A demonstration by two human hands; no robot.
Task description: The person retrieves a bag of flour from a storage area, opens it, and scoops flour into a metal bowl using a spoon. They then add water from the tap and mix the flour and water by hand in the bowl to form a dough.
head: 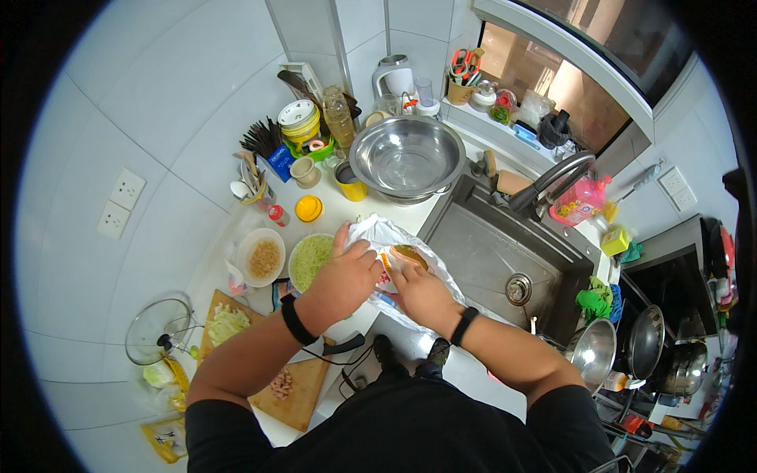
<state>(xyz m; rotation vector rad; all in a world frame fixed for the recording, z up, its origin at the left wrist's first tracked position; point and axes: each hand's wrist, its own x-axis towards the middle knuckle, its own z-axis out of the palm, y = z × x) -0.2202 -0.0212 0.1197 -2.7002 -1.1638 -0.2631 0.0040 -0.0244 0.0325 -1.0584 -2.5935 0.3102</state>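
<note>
My left hand [349, 278] lies on the left part of a white printed plastic bag [378, 232], fingers spread near its upper edge. My right hand [427, 295] rests on the bag's middle with fingertips bent against it; whether they pinch the plastic is hard to tell. The bag lies between the counter edge and the sink. Just left of it stands a bowl of pale green shreds [310, 257], partly hidden by my left hand. Further left is a white bowl [241, 254] of small tan pieces. A wooden cutting board [295, 408] carries chopped cabbage [226, 324] and diced pink meat [281, 384].
A steel basin [408, 156] stands beyond the bag. The sink [479, 248] with its dark faucet [553, 180] is to the right. A yellow lid [309, 209], red-capped jar [278, 215] and yellow cup [350, 183] stand at the back left. A knife handle [344, 344] projects near the counter edge.
</note>
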